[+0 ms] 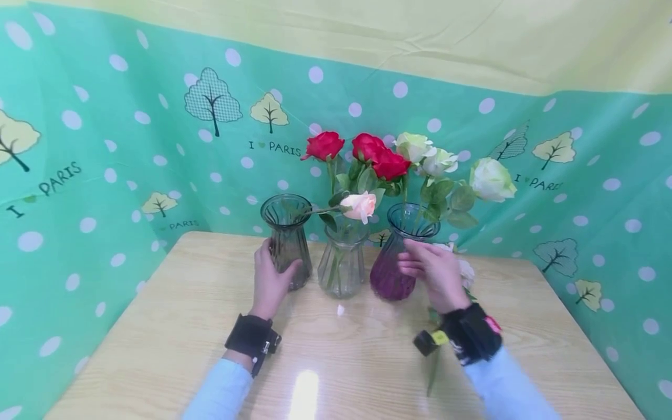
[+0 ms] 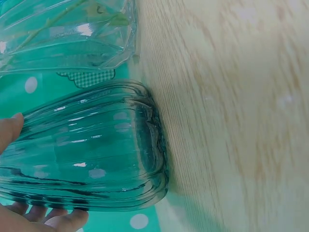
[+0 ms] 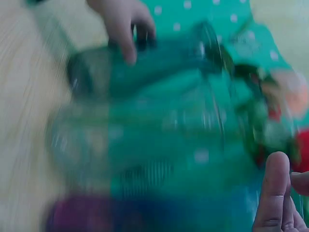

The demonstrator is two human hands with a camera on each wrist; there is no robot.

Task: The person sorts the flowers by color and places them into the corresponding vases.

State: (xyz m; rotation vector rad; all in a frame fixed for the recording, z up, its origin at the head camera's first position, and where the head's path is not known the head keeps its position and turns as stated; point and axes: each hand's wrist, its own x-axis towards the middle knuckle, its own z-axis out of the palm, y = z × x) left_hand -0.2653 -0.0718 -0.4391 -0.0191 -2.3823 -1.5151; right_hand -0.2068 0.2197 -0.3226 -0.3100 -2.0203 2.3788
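My left hand (image 1: pixel 273 277) grips the waist of a grey fluted glass vase (image 1: pixel 295 256), thumb on one side and fingers on the other. Its base stands on the table in the left wrist view. A pink rose (image 1: pixel 359 207) leans out of this vase to the right, over a clear glass vase (image 1: pixel 341 268). Just in front of a purple-and-blue glass vase (image 1: pixel 391 271) is my right hand (image 1: pixel 436 274), its fingers fairly straight and nothing seen between them. Red roses (image 1: pixel 324 146) and white roses (image 1: pixel 492 179) rise above the clear and purple vases; some stems are hidden.
On the wooden table (image 1: pixel 199 326), pale flowers (image 1: pixel 466 273) lie behind my right hand, partly hidden, with a green stem (image 1: pixel 433 373) reaching toward me. A small white scrap (image 1: pixel 340 310) sits before the clear vase. A green patterned cloth (image 1: pixel 173 146) hangs behind the table.
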